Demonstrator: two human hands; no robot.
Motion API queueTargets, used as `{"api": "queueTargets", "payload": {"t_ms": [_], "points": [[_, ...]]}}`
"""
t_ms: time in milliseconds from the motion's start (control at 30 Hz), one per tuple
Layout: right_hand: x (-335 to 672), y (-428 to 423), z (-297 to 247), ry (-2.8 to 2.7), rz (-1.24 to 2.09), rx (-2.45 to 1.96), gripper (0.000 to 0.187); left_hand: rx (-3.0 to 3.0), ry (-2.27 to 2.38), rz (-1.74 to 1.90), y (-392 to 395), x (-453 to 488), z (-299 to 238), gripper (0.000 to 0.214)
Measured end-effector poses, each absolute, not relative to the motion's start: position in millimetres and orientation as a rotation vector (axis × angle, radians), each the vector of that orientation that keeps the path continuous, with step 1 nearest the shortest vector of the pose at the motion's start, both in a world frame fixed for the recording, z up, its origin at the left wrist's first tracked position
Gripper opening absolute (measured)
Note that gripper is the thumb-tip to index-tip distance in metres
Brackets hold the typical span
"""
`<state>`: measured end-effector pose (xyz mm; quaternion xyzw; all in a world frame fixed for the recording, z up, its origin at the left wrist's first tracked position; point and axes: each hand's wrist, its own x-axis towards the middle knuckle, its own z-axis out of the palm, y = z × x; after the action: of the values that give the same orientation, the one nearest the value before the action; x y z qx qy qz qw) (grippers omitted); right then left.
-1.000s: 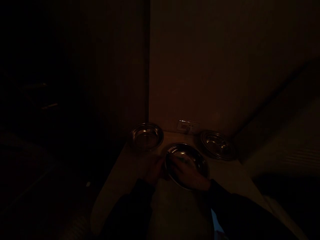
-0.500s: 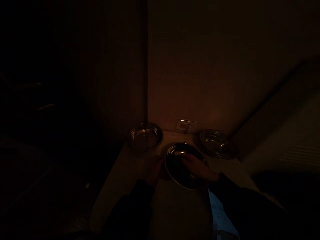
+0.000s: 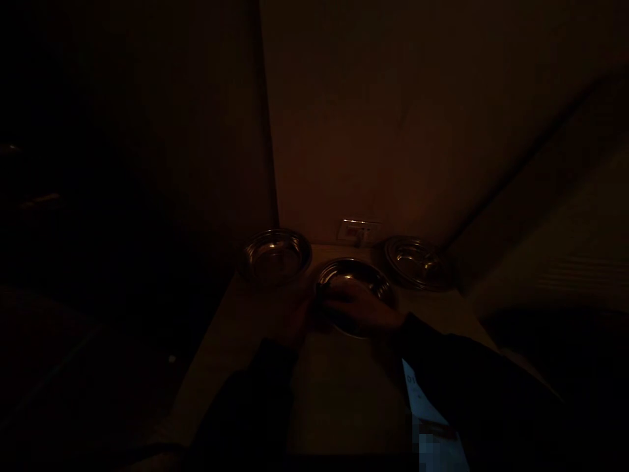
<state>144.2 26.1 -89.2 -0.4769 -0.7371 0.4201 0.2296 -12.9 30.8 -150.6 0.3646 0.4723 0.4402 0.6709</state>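
Note:
In very dim light, a shiny round metal dish (image 3: 376, 278) is in front of me at the middle of the table. My left hand (image 3: 297, 318) is at the dish's left edge, its fingers apparently closed on the rim, though they are mostly lost in shadow. Over the inside of the dish reaches my right hand (image 3: 361, 310), fingers bent down toward the left inner side. A dark patch lies under those fingertips; I cannot make out what it is.
Another metal dish (image 3: 278, 257) sits at the table's back left corner. Stacked metal dishes (image 3: 417, 262) stand at the back right. Behind is a wall with a socket (image 3: 360, 231). A lit screen (image 3: 432, 410) shows below my right forearm, on the pale table (image 3: 344, 406).
My right hand has moved left across the inside of the dish. The dish looks less tilted toward me. The view has shifted slightly, so everything sits a little higher and further left.

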Motion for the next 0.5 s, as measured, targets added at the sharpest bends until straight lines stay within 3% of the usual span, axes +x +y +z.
{"api": "queueTargets", "payload": {"t_ms": [500], "points": [[150.2,48.3,-75.6,-2.463,0.839,-1.434,0.026,0.651,0.9,1.025,39.3,14.1,-140.4,0.036]]}}
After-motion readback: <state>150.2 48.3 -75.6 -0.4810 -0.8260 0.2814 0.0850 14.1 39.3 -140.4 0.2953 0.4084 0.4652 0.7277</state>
